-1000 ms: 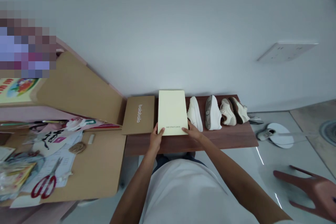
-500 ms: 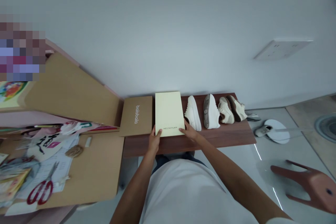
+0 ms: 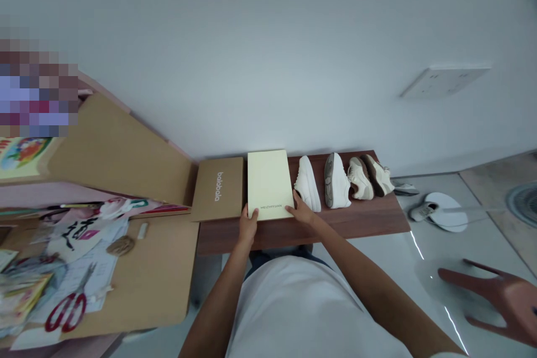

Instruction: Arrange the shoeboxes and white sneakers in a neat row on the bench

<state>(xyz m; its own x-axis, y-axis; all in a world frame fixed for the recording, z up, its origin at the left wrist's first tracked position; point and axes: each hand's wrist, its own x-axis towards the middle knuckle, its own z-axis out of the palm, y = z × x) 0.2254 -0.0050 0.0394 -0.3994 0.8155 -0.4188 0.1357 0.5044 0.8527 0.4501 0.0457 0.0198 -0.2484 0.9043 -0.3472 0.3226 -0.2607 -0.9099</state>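
A pale yellow shoebox with printed lettering lies on the dark wooden bench. At its near left corner my left hand grips the side, thumb on top. My right hand holds the near right corner the same way. Both hands are closed on the box; the fingers beneath its edges are hidden. A brown shoebox sits close by on the left. To the right, a white sneaker stands near my right hand, and another white sneaker rests on its side.
Beige-brown sneakers stand farther right on the bench. On the left, a desk bears red-handled scissors and papers. A brownish stool and a white round base are on the floor at right. The wall rises behind the bench.
The view has shifted slightly. Both hands keep their grip on the pale yellow shoebox, which stays in about the same place between the brown box and the sneakers.
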